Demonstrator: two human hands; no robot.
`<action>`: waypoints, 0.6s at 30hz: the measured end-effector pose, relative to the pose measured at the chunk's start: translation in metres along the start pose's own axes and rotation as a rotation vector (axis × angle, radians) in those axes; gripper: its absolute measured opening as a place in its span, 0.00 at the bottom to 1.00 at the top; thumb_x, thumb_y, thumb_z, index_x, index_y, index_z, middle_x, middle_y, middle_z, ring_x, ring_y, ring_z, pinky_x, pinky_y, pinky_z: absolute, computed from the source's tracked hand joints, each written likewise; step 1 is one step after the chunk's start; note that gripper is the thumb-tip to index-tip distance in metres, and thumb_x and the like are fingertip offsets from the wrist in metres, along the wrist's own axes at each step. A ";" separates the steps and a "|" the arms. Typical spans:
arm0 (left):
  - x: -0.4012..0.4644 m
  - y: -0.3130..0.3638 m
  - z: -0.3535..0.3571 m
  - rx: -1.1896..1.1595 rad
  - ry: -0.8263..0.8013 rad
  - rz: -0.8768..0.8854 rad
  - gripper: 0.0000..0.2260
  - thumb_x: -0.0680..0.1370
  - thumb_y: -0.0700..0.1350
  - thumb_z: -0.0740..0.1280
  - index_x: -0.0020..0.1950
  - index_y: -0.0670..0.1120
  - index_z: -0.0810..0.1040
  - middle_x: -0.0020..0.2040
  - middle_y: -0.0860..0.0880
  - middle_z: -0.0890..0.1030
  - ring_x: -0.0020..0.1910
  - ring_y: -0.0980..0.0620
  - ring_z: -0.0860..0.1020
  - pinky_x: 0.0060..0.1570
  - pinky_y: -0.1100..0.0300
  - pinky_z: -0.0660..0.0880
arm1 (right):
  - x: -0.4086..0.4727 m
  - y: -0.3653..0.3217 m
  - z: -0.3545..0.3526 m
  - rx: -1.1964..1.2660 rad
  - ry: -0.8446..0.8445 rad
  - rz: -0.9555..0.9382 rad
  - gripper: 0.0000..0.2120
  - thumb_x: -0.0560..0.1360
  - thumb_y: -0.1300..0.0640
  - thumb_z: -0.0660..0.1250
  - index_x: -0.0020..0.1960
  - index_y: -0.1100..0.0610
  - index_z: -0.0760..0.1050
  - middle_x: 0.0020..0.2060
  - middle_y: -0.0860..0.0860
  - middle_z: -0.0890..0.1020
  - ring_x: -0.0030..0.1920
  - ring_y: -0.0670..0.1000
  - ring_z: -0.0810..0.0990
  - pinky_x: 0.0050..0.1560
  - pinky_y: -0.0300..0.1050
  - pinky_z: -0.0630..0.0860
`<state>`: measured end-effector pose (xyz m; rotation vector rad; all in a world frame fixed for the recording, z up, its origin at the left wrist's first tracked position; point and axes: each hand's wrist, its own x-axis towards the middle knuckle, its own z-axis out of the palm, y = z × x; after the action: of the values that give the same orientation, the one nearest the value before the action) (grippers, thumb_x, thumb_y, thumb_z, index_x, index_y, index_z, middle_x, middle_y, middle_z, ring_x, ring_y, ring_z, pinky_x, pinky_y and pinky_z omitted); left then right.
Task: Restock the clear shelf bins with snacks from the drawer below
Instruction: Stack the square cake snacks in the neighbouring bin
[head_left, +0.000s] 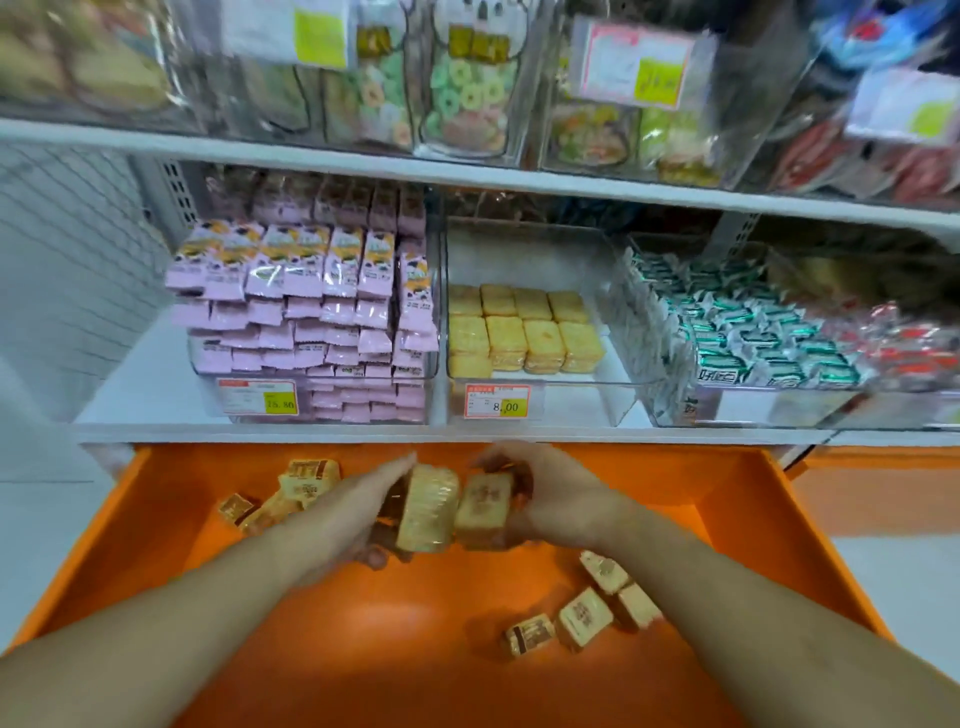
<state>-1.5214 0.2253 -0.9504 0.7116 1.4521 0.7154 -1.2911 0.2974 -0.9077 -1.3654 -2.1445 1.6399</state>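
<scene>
Head view: both hands work above the open orange drawer (753, 519). The left hand (363, 512) clasps a yellow cracker pack (428, 506); the right hand (540, 493) grips a second pack (483, 501), the two packs touching. Loose packs (582, 613) lie near right and far left in the drawer. The target is probably the half-filled middle bin (597, 395) directly above. Recommended: square the packs together, lift clear of the shelf edge, then set them flat in the bare front row

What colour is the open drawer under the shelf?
Bright orange: the drawer, inside and rim, shows plainly in the head view.
</scene>
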 end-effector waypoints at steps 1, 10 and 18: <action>-0.013 0.010 0.000 -0.014 -0.050 0.017 0.27 0.81 0.68 0.59 0.60 0.47 0.83 0.43 0.40 0.84 0.34 0.45 0.79 0.29 0.61 0.66 | -0.014 -0.014 -0.005 0.006 0.021 -0.036 0.31 0.69 0.79 0.73 0.67 0.58 0.75 0.53 0.51 0.80 0.43 0.38 0.84 0.40 0.48 0.85; -0.106 0.061 0.030 -0.090 -0.095 0.236 0.16 0.77 0.48 0.74 0.62 0.44 0.81 0.51 0.37 0.86 0.42 0.41 0.83 0.31 0.57 0.73 | -0.086 -0.059 -0.033 0.425 0.303 -0.117 0.23 0.75 0.43 0.72 0.59 0.61 0.83 0.56 0.62 0.85 0.55 0.64 0.84 0.64 0.71 0.76; -0.092 0.067 0.054 -0.270 -0.072 0.314 0.20 0.74 0.46 0.76 0.65 0.47 0.82 0.58 0.44 0.86 0.58 0.41 0.85 0.60 0.39 0.80 | -0.076 -0.083 -0.017 0.560 0.293 0.104 0.23 0.85 0.42 0.59 0.56 0.59 0.84 0.46 0.62 0.87 0.41 0.68 0.87 0.40 0.59 0.85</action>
<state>-1.4678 0.1936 -0.8412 0.7525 1.1604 1.0937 -1.2844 0.2560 -0.8021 -1.4285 -1.3354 1.7572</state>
